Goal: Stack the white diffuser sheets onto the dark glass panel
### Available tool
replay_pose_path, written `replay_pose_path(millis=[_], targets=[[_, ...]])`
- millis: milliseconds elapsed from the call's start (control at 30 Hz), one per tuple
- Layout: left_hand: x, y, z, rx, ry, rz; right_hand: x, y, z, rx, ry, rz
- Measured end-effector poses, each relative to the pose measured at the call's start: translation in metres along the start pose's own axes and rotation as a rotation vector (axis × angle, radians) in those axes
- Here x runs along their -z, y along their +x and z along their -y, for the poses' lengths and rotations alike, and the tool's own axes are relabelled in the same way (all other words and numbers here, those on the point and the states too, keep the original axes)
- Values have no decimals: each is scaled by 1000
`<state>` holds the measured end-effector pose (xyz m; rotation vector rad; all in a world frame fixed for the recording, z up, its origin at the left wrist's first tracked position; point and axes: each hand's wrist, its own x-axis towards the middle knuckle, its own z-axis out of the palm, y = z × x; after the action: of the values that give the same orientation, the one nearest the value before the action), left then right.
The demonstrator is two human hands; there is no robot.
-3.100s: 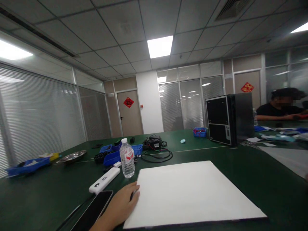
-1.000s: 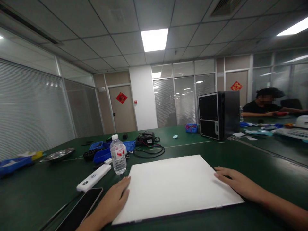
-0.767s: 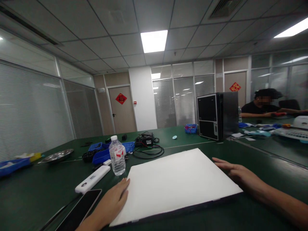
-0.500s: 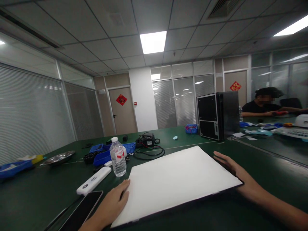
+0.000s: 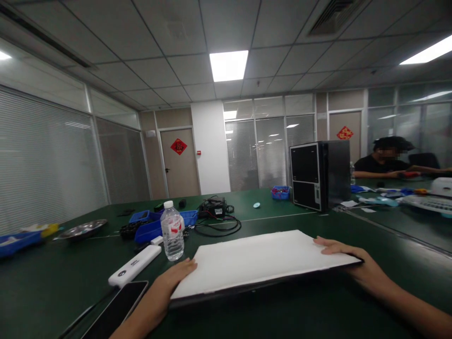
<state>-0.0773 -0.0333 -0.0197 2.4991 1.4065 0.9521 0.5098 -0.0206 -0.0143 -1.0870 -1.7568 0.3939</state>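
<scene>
A flat panel (image 5: pixel 261 263) with a white upper face and a dark edge is held up over the green table (image 5: pixel 303 310), its near edge raised off the surface. My left hand (image 5: pixel 173 278) grips its left side, thumb and fingers at the edge. On the right side my right hand (image 5: pixel 349 256) holds it, with fingers on the white face and part of the hand under the corner. A water bottle (image 5: pixel 173 235) stands just beyond the left hand. Beside my left forearm lie a dark phone (image 5: pixel 118 308) and a white power bank (image 5: pixel 136 265).
Blue trays (image 5: pixel 148 230), a black adapter with cables (image 5: pixel 213 207) and a metal dish (image 5: pixel 83 229) lie farther back. A black computer case (image 5: pixel 319 175) stands at the back right. Across the table sits a person (image 5: pixel 383 157) in a black shirt.
The panel has tilted flatter to my view, with its near edge higher. My right hand's fingers have come over onto the white face. Both hands have shifted slightly with the panel.
</scene>
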Motion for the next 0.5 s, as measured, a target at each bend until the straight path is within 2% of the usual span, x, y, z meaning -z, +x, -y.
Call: replay_pose_path(millis=[67,133,200,267,333,367,433,500], targets=[[2,0,5,-44,60,-7,1,-3,-2,54,-101,-37],[5,-2,12,-74,121,-36,3,-7,-1,152,-262,-145],[7,-4,16,-114,185,-76,4,-11,5,345,-442,-279],[7,-5,16,-162,251,-109,1,-16,17,600,-614,-330],[6,-7,10,-217,301,-127,-10,-22,32,805,-775,-264],[7,-8,5,-252,318,-124,-18,-25,39,857,-842,-215],[8,-8,-6,-316,348,-107,-35,-30,54,887,-913,-127],[11,-9,-17,-359,384,-97,-48,-32,66,884,-913,-95]])
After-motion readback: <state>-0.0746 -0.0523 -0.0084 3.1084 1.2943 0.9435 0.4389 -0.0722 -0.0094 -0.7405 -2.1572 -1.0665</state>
